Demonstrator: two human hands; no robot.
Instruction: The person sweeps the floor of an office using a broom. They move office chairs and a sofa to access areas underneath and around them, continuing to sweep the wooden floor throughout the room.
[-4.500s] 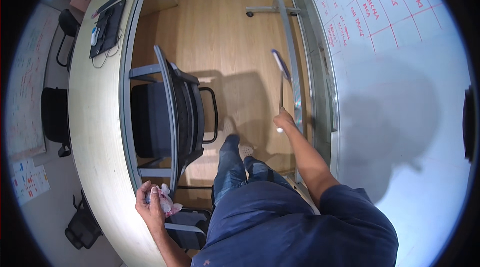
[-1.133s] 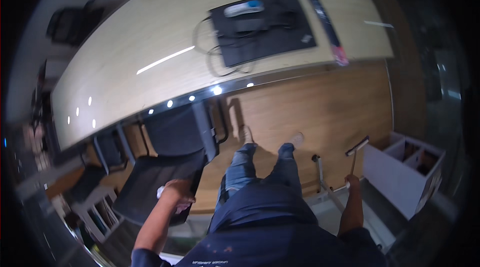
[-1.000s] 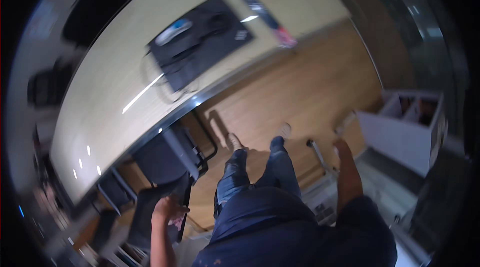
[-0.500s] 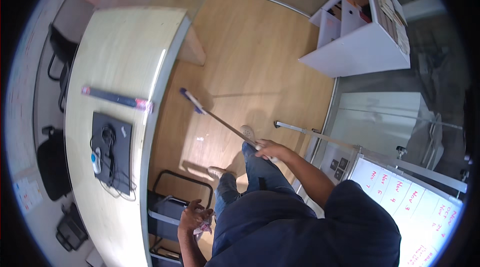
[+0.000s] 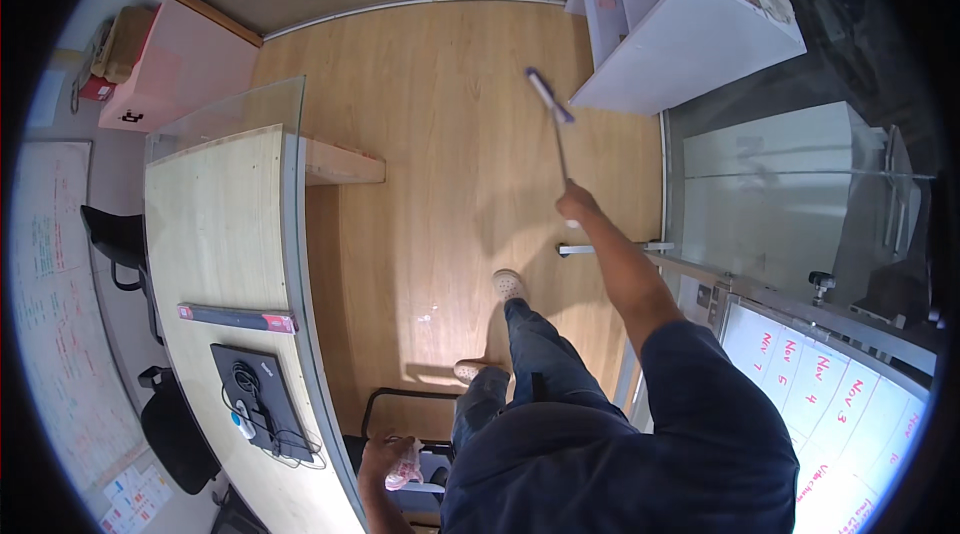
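Over the wood floor (image 5: 430, 114), head view: right hand (image 5: 577, 204) closed round the handle of a squeegee (image 5: 550, 96), arm stretched forward. Squeegee points away from the body, its blade near the white cabinet (image 5: 690, 49); cannot tell whether the blade meets the floor. Left hand (image 5: 384, 456) low, well apart from the right, fingers clamped on a pinkish-white wad (image 5: 404, 471); cannot tell if cloth or plastic. Wad sits above a dark chair (image 5: 415, 393), just beside the table (image 5: 220, 224). On the table: a long dark strip (image 5: 235, 318) with red ends, near it a black laptop (image 5: 287, 402), a coiled cable (image 5: 245, 381) on top. Whiteboard (image 5: 805, 384) with red writing at the right side. Pale shoes (image 5: 508, 284) apart, on the floor.
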